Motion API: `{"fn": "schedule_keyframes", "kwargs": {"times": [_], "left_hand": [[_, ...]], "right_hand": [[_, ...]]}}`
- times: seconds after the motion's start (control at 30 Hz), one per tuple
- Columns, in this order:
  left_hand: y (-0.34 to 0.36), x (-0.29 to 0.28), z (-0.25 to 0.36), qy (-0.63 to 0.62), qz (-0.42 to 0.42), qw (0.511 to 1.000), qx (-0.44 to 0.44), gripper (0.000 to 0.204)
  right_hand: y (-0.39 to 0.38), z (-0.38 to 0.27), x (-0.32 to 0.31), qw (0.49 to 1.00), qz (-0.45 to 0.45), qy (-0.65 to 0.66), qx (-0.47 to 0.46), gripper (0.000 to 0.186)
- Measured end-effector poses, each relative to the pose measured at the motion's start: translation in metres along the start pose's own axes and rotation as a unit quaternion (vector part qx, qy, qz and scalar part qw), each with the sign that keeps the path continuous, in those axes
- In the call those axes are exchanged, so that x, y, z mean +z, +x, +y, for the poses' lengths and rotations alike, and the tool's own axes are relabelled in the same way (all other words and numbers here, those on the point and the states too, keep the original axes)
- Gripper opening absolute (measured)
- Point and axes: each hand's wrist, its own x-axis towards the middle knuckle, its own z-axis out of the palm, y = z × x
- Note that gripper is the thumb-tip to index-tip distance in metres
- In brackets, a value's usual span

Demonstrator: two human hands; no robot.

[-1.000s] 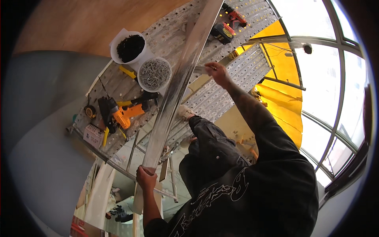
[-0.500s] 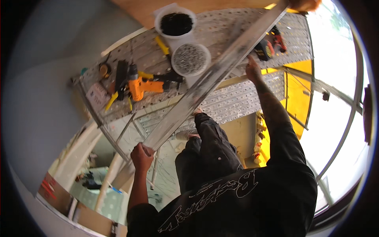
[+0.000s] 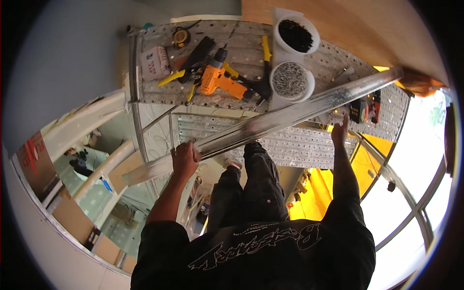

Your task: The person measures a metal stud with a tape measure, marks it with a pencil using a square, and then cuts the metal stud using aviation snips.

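My left hand [image 3: 185, 161] is closed around a long, thin metal stud [image 3: 270, 116] near its lower-left end. The stud runs slanting up to the right, over the scaffold planks, and its surface is scuffed with dark streaks. Just below the stud's right part, my right hand [image 3: 340, 129] is raised apart from it. One finger points up and nothing shows in that hand; its other fingers are partly hidden. A black-and-red battery tool [image 3: 358, 111] lies near the right hand, beyond it on the plank.
On the perforated plank [image 3: 159, 36] lie an orange drill [image 3: 212, 79], yellow-handled tools [image 3: 171, 78], a tape measure [image 3: 181, 36] and a small box [image 3: 155, 63]. Tubs of black screws [image 3: 296, 36] and silver screws [image 3: 290, 80] stand behind the stud. A lower step [image 3: 309, 147] is before my legs.
The stud has tilted flatter, its far end swinging right and down. My right hand has come off the stud's edge and moved right and lower. My left hand keeps its hold.
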Motion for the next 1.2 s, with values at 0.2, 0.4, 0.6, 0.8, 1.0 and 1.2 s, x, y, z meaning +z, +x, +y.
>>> {"fn": "schedule_keyframes", "kwargs": {"times": [0.2, 0.4, 0.6, 0.8, 1.0, 1.2], "left_hand": [[-0.003, 0.032, -0.008, 0.011, 0.063, 0.997, -0.036, 0.063], [0.011, 0.05, -0.005, 0.001, 0.057, 0.998, -0.039, 0.063], [0.017, 0.075, -0.02, 0.019, 0.116, 0.991, -0.064, 0.04], [0.031, 0.082, -0.011, -0.051, 0.122, 0.99, -0.055, 0.046], [0.011, 0.09, -0.028, -0.038, 0.147, 0.987, -0.044, 0.051], [0.005, 0.096, -0.037, -0.055, 0.164, 0.984, -0.031, 0.054]], "right_hand": [[-0.028, -0.088, 0.005, 0.99, 0.094, 0.103, -0.024, 0.061], [-0.054, -0.206, 0.005, 0.978, 0.006, 0.099, -0.183, 0.059], [-0.064, -0.345, 0.054, 0.911, -0.089, 0.057, -0.399, 0.044], [-0.046, -0.405, 0.149, 0.901, -0.191, -0.069, -0.382, 0.059], [-0.075, -0.442, 0.185, 0.915, -0.151, -0.218, -0.304, 0.068], [-0.074, -0.435, 0.185, 0.9, -0.157, -0.242, -0.326, 0.069]]}}
